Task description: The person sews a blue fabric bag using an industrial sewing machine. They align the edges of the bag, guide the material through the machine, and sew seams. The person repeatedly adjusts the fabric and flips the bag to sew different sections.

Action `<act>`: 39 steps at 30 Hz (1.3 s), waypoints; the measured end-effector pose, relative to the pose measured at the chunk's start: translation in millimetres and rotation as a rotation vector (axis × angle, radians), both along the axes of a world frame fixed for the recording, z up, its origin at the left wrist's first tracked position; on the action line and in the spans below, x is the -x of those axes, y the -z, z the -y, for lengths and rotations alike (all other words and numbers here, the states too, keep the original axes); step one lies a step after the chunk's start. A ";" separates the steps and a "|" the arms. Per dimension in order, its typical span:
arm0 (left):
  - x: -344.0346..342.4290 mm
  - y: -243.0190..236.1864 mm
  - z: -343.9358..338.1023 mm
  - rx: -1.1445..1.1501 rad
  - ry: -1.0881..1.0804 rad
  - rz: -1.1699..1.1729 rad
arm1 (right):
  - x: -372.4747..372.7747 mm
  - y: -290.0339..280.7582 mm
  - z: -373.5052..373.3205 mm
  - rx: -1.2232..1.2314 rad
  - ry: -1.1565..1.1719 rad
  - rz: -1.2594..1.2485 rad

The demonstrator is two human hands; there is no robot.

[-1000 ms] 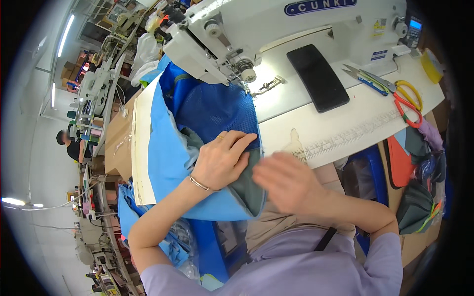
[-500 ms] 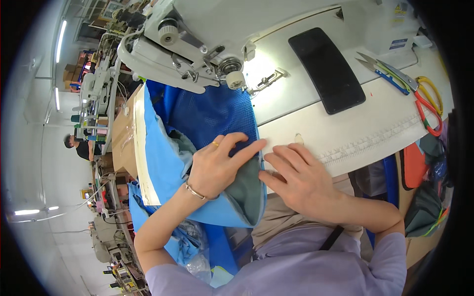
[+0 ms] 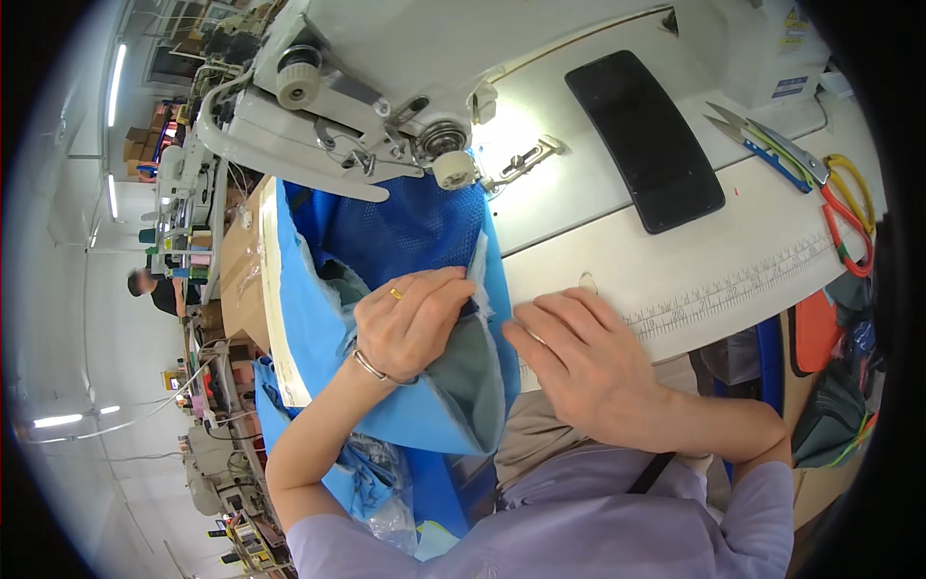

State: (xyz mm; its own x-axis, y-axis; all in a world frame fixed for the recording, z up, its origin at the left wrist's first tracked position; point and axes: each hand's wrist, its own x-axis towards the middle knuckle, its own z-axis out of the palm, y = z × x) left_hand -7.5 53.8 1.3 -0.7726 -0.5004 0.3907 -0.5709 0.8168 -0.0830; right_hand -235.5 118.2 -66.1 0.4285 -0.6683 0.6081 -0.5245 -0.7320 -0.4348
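A light-blue fabric piece (image 3: 323, 333) with grey-green backing and dark-blue mesh (image 3: 395, 227) lies under the sewing machine head (image 3: 386, 125) and hangs over the table's front edge. Its raw edge is turned up. My left hand (image 3: 405, 323) pinches that edge, just in front of the machine; the thumb is partly hidden. To the right, my right hand (image 3: 584, 362) rests at the front edge of the table, fingers slightly bent and apart. Its fingertips are at the fabric's right border, and I see nothing held in it.
A black phone (image 3: 646, 145) lies on the white machine table (image 3: 564, 256), with scissors (image 3: 830, 179) and blue-handled snips (image 3: 776, 164) at the right. A printed ruler (image 3: 733, 285) runs along the front. Machines and a person (image 3: 159, 291) are far left.
My left hand has pulled the fabric edge up and folded it back left, showing its frayed underside. My right hand has shifted slightly away from the fabric.
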 end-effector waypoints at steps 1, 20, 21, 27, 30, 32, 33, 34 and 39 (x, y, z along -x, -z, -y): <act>-0.1 -1.7 0.2 -0.012 -0.015 -0.016 | -1.0 -2.8 3.4 -0.017 0.004 0.006; 0.8 5.8 -2.0 -0.069 -0.032 -0.177 | 0.2 -12.8 72.4 0.175 -0.074 -0.212; 0.4 5.9 -1.2 -0.057 -0.030 -0.179 | -1.8 -10.7 84.2 0.197 -0.079 -0.213; 0.9 -1.4 3.2 -0.054 -0.084 -0.247 | -14.2 0.4 99.2 0.251 -0.246 -0.037; -2.5 1.2 10.7 -0.068 -0.093 -0.219 | -2.2 -3.8 93.1 0.232 -0.250 -0.079; -2.8 3.4 13.8 -0.084 -0.083 -0.176 | -0.9 -3.2 88.0 0.267 -0.198 -0.053; -0.7 3.4 14.3 -0.094 -0.081 -0.150 | -2.3 -2.2 86.6 0.319 -0.217 -0.030; 0.8 4.7 14.8 -0.103 -0.078 -0.124 | -3.9 -1.2 85.5 0.370 -0.235 -0.007; 3.7 16.6 15.4 -0.116 -0.126 -0.036 | -7.8 -2.8 75.3 0.466 -0.372 0.000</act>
